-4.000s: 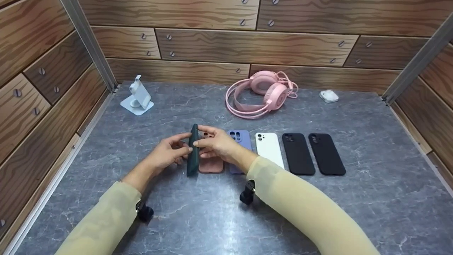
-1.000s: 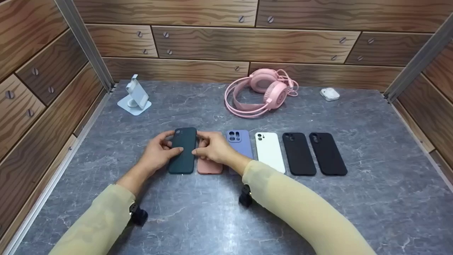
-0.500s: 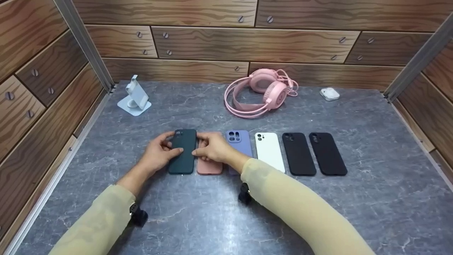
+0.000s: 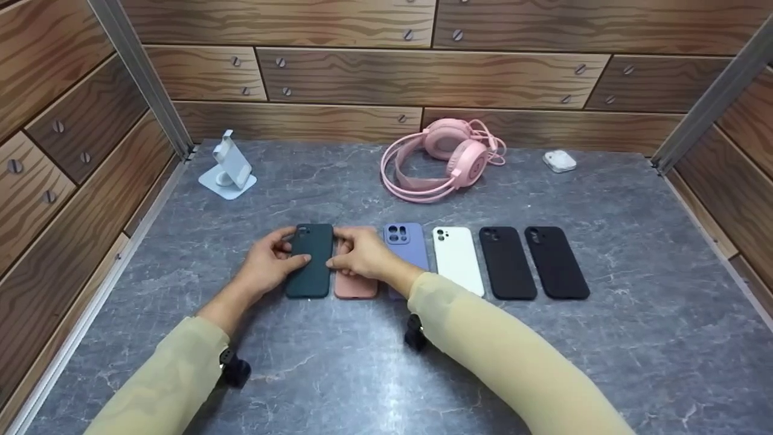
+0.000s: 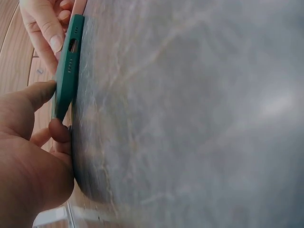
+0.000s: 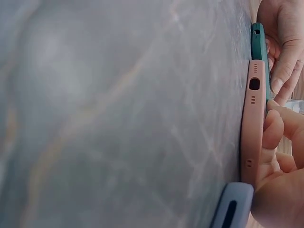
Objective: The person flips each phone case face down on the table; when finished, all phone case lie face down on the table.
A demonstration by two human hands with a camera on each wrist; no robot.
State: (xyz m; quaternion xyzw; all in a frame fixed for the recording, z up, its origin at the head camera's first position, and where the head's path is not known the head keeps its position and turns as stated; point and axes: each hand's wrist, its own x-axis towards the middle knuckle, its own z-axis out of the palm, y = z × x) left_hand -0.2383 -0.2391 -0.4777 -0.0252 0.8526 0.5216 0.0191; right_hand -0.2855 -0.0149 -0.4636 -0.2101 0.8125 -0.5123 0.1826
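Observation:
A dark green phone case (image 4: 309,281) lies flat, camera cutouts up, at the left end of a row of cases. My left hand (image 4: 264,264) grips its left side, thumb on the back and fingers along the edge. My right hand (image 4: 365,252) holds its right edge between thumb and index finger, reaching over a pink phone case (image 4: 355,287) beside it. In the left wrist view, the green case (image 5: 69,71) shows its end with the port opening. The right wrist view has the pink case (image 6: 253,118) below the right fingers, its upper part partly hidden by that hand.
Rightward in the row lie a purple case (image 4: 407,251), a white case (image 4: 458,263) and two black cases, one (image 4: 508,266) next to the other (image 4: 557,266). Behind stand a white charging stand (image 4: 232,166), pink headphones (image 4: 468,163) and a small white case (image 4: 560,161). Wood-patterned walls enclose the grey table (image 4: 338,374).
Four seconds ago both hands held the green case upright on its edge. It now lies flat, left of the pink case. Over the last second its top end has lowered slightly; both hands barely moved.

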